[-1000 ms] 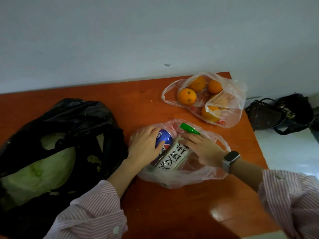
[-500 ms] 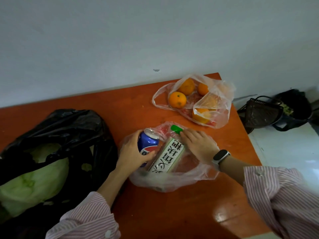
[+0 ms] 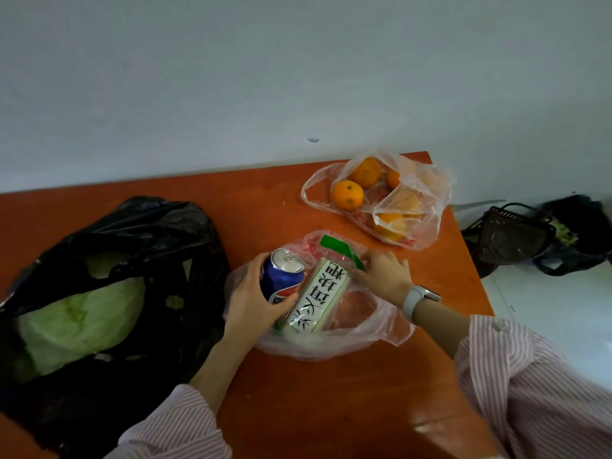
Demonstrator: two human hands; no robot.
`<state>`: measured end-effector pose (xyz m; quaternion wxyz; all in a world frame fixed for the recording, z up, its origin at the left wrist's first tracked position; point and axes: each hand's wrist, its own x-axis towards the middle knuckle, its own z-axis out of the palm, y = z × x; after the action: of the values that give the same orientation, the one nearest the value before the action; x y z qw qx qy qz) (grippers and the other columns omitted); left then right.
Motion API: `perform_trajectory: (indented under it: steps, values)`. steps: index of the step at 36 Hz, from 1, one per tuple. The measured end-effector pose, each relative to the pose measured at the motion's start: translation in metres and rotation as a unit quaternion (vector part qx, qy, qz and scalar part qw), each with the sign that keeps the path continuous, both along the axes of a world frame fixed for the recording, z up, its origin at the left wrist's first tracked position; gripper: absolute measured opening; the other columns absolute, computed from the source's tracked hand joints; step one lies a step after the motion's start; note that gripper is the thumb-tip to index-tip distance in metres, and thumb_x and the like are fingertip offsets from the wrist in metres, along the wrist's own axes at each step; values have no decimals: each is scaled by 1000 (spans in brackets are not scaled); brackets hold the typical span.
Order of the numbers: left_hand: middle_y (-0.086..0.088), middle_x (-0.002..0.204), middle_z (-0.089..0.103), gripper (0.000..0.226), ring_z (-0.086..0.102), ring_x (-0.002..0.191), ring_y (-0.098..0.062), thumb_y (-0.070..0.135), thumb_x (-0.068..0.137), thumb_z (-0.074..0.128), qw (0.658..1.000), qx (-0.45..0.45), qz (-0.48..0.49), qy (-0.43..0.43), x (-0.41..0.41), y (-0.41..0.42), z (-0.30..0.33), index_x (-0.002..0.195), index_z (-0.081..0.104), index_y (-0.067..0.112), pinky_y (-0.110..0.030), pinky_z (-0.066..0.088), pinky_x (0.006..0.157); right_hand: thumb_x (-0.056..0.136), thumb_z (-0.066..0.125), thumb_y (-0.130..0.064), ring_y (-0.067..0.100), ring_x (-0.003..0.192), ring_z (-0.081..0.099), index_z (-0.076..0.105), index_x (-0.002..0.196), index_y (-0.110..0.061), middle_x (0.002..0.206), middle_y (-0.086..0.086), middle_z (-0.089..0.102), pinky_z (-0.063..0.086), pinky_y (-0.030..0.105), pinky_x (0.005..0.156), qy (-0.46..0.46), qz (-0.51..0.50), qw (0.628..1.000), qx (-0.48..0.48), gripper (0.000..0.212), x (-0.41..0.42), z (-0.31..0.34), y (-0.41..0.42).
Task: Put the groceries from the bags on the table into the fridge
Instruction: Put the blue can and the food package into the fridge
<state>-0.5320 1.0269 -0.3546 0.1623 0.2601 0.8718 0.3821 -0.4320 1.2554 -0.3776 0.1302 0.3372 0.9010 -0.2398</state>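
Left hand (image 3: 251, 303), fingers wrapped around a Pepsi can (image 3: 281, 276), draws it from the clear bag (image 3: 331, 342) near the counter's right edge; right hand (image 3: 381, 276) pinches the plastic. Lifting straight up should avoid snagging.
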Motion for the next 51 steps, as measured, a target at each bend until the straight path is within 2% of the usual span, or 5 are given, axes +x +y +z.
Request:
perform_trajectory:
  steps: [9,22,28,41,51]
  values:
    - [24,112,52,74,53,102,2,24,64,84,995,81,63,1,19,-2,25,121,38,38,-1,39,81,92,43,-20,24,90,49,52,95,-16,93,3,57,31,33,78,103,55,992,49,11,-6,27,-17]
    - [14,115,51,72,50,95,21,8,72,76,952,235,193,33,29,-23,96,133,39,19,1,41,74,95,48,-11,23,70,61,50,84,-5,72,12,61,51,42,65,366,46,897,-242,13,-2,144,-58]
    - [8,113,56,61,58,99,-7,5,77,70,938,308,157,-5,32,-30,124,127,41,24,-20,47,79,93,51,-24,33,73,64,52,82,-13,78,9,70,51,50,65,489,-85,828,-261,16,30,186,-51]
    - [-7,123,54,60,54,109,-21,12,77,71,949,259,-65,-169,144,-28,125,130,43,14,-36,45,91,88,45,-38,29,75,64,50,80,-32,78,10,65,51,52,66,510,-260,819,42,11,224,196,-132]
    - [-4,119,58,73,60,105,-24,28,70,79,859,215,-401,-233,345,13,139,132,42,20,-36,52,85,95,45,-11,12,79,70,47,78,-21,79,4,70,57,36,63,428,-485,745,162,19,474,211,-231]
